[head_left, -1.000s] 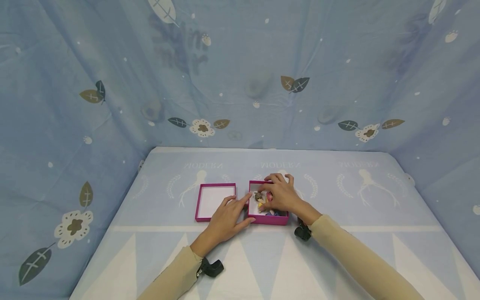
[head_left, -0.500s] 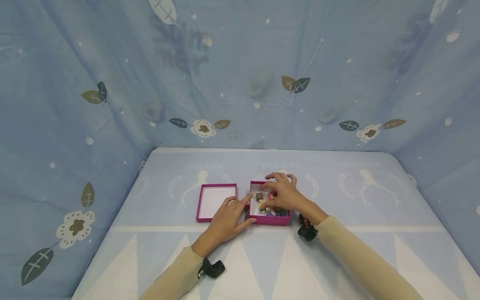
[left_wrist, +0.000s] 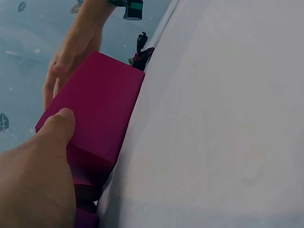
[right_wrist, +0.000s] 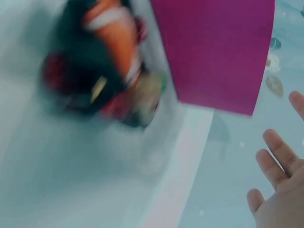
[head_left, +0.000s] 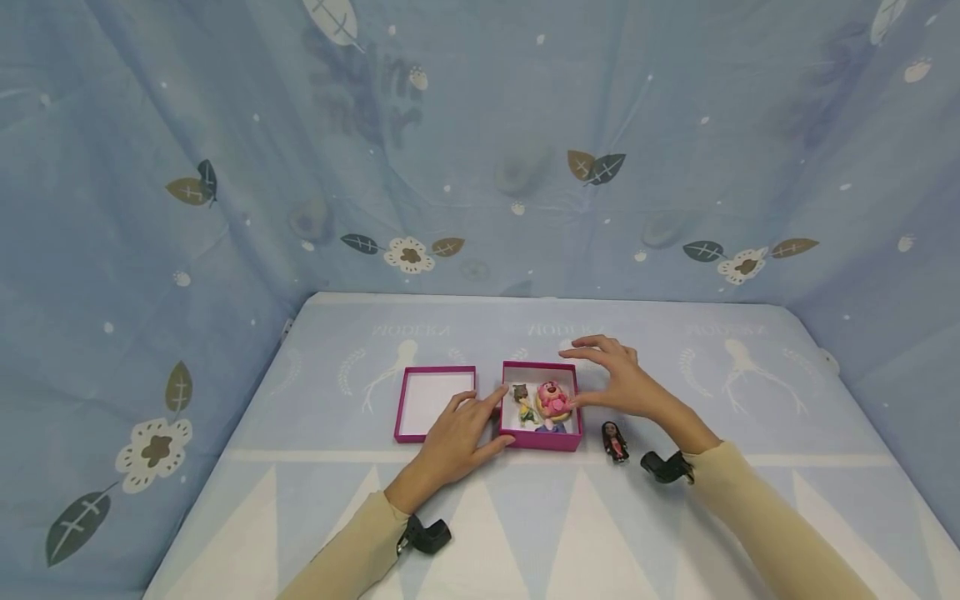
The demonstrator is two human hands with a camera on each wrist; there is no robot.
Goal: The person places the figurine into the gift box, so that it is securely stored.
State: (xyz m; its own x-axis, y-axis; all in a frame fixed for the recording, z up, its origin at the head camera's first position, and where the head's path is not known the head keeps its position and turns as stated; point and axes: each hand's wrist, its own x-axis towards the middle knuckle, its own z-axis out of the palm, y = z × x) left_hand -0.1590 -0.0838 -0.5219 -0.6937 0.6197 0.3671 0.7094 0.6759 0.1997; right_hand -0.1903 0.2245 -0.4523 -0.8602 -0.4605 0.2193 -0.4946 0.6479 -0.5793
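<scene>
My left hand (head_left: 459, 437) is at the left front corner of an uncovered magenta box (head_left: 540, 442). Its index finger reaches the left rim, and the thumb (left_wrist: 64, 121) presses flat against the front wall. Inside lie a pink bear figurine (head_left: 553, 398), a small yellow-and-green figurine (head_left: 524, 407) with a brown top, and something blue partly hidden by the front wall. Over the box's right rim hovers my right hand (head_left: 628, 385), thumb and fingers spread with nothing between them. A dark-haired doll (head_left: 615, 442) lies on the table below that wrist.
Left of the box lies its magenta-edged lid (head_left: 397, 406), white inside up, partly under my left fingers. In the right wrist view, a blurred toy with orange and white stripes (right_wrist: 114, 38) shows beside the box wall. Patterned blue cloth (head_left: 480, 150) hangs behind the table.
My right hand has moved out of the box to the right, uncovering the pink bear figurine and the doll on the table. The left hand stays at the box.
</scene>
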